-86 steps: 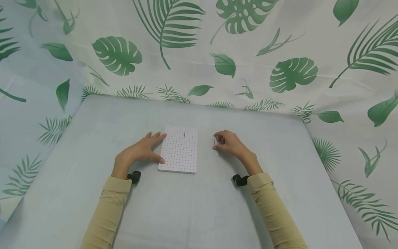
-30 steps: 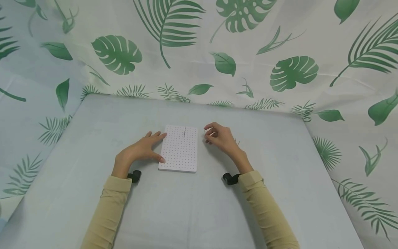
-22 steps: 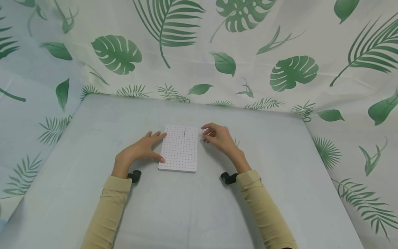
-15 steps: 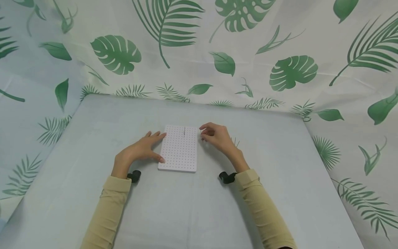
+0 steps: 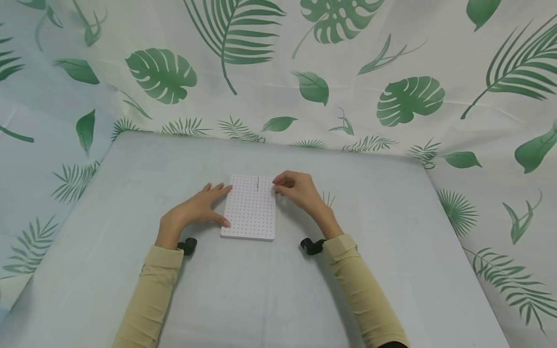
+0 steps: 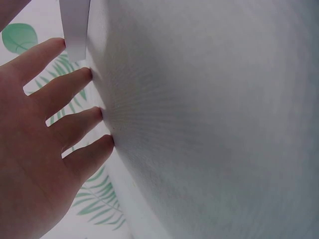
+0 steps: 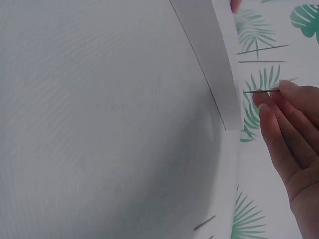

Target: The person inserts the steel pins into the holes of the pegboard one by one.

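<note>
A white pegboard (image 5: pixel 250 210) with rows of small holes lies flat on the table. Thin metal pins (image 5: pixel 257 183) stand upright near its far edge; two of these pins (image 7: pixel 262 61) show in the right wrist view. My left hand (image 5: pixel 195 211) has its fingers spread, with thumb and index finger at the board's left edge. In the left wrist view, the other fingers (image 6: pixel 82 117) of that hand reach down to the table. Between thumb and fingertips my right hand (image 5: pixel 297 189) pinches another thin pin (image 7: pixel 254 91), its tip at the board's surface near the far right corner.
Several loose pins (image 5: pixel 328 199) lie on the table right of the board, beside my right wrist; the right wrist view shows one pin (image 7: pixel 204 222) there. Behind the pale table (image 5: pixel 243 290) hangs a leaf-patterned cloth (image 5: pixel 274 92).
My right hand has moved left, from right of the board to its far right corner, carrying the pin. Loose pins behind it have come into view. My left hand has stayed put.
</note>
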A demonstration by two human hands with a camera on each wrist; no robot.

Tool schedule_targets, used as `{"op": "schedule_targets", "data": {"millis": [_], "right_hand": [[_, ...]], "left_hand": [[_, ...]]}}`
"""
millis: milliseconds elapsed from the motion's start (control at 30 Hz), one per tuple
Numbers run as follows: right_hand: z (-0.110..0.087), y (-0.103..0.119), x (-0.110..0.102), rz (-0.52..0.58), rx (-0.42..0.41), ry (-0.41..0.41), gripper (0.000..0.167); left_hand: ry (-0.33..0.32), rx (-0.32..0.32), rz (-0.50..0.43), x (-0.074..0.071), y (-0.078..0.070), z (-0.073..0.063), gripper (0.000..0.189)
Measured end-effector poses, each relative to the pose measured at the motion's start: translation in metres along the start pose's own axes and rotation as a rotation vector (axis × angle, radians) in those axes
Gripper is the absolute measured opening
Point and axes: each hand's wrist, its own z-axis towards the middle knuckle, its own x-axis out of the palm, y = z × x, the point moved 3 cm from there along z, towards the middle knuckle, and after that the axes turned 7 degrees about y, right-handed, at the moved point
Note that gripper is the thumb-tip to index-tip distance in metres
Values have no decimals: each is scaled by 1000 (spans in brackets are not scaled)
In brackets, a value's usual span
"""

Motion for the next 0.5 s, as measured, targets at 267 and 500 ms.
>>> {"op": "schedule_targets", "data": {"millis": [267, 500], "right_hand": [[5, 7, 6, 7, 18, 3, 10], [8, 9, 10, 31, 11, 7, 8]], "left_hand": [[3, -2, 0, 0, 1, 1, 107], [4, -4, 8, 1, 4, 3, 106]]}}
